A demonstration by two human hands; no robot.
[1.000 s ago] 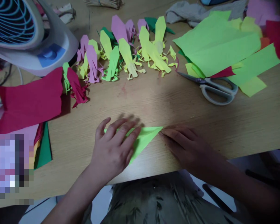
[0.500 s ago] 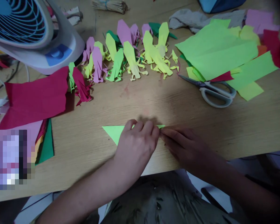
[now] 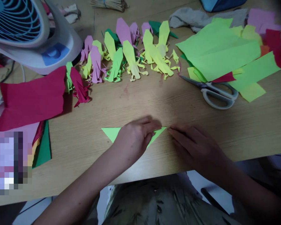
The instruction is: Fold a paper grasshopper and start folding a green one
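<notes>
A light green sheet of paper (image 3: 110,132), folded into a triangle, lies flat on the table with its long straight edge away from me. My left hand (image 3: 137,134) rests across its middle and hides much of it. The left fingers stretch rightward, slightly blurred, and a gap shows between them and the thumb. Just past the triangle's right corner, my right hand (image 3: 189,142) lies low on the table. Its fingers are extended towards the corner and hold nothing that I can see.
Folded paper figures (image 3: 130,57) stand in a cluster at the back. Grey-handled scissors (image 3: 219,93) lie right, by loose green paper (image 3: 222,53). On the left are a red sheet (image 3: 35,97), stacked coloured paper (image 3: 43,150) and a fan (image 3: 58,53).
My left fingers have uncurled and lifted off the triangle's right part, showing more of it. My right hand has shifted slightly right, away from the corner.
</notes>
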